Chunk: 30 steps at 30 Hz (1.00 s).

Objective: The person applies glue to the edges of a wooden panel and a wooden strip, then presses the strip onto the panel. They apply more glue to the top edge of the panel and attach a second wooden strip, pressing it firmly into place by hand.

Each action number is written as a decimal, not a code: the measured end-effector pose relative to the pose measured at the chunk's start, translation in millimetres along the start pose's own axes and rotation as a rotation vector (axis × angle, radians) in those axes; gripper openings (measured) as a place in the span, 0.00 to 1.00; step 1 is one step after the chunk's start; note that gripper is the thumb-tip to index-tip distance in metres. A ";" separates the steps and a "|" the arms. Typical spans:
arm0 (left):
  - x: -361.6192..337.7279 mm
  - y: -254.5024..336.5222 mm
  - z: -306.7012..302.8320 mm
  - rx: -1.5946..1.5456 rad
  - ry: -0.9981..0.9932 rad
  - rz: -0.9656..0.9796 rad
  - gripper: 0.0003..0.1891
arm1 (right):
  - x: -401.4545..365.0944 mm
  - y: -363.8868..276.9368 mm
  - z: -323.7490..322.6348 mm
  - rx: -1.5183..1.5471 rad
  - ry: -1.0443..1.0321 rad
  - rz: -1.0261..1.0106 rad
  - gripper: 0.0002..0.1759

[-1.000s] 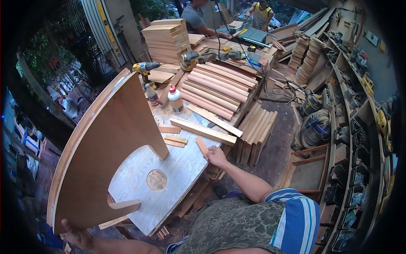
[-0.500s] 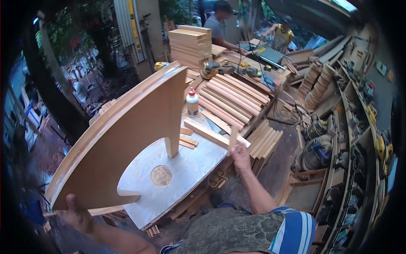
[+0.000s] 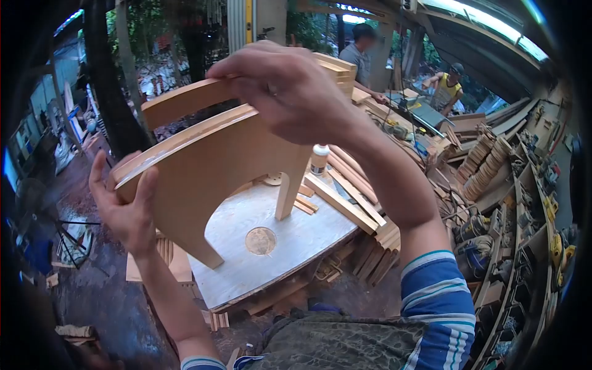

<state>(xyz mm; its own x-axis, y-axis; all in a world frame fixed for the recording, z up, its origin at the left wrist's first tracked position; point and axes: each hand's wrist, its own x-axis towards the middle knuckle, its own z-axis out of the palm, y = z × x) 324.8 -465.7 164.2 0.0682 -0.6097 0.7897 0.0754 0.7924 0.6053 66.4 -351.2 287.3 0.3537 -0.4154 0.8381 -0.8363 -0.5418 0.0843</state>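
A curved wooden panel (image 3: 185, 179) with an arched cut-out stands on its legs on the pale worktop (image 3: 296, 240). White glue-like smears run along its curved top edge. My left hand (image 3: 126, 209) grips the panel's left end, thumb on the near face and fingers around the far side. Above the top edge, my right hand (image 3: 290, 92) holds one end of a thin curved wooden strip (image 3: 188, 102). Its free end points left, apart from the panel. A glue bottle (image 3: 319, 160) stands behind the panel, partly hidden by my right forearm.
Short wood strips (image 3: 305, 204) and a longer batten (image 3: 339, 203) lie on the worktop, which has a round inset (image 3: 261, 240). Stacked boards (image 3: 336, 69) rise behind. Two people work farther back. Shelves with power tools (image 3: 552, 246) line the right side.
My right hand has brought the strip up and left, from beside the worktop to above the panel. The panel's left end has risen, with my left hand higher on it. The view has shifted.
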 end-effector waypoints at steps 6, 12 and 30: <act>24.1 -9.5 6.8 -0.086 -0.040 0.238 0.55 | 38.3 -1.5 49.7 0.201 -0.133 0.021 0.13; 33.7 -27.4 9.9 0.043 -0.040 0.338 0.54 | 39.2 19.2 76.1 0.281 -0.158 0.009 0.13; 35.9 -43.5 7.5 -0.072 0.026 0.277 0.43 | 59.9 23.1 90.1 0.190 -0.182 -0.050 0.21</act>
<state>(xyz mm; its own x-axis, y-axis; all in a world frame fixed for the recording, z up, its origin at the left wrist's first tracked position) 316.5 -522.0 167.0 0.1217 -0.3716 0.9204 0.1207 0.9259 0.3579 106.1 -454.4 290.9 0.4761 -0.5002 0.7233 -0.7287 -0.6849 0.0060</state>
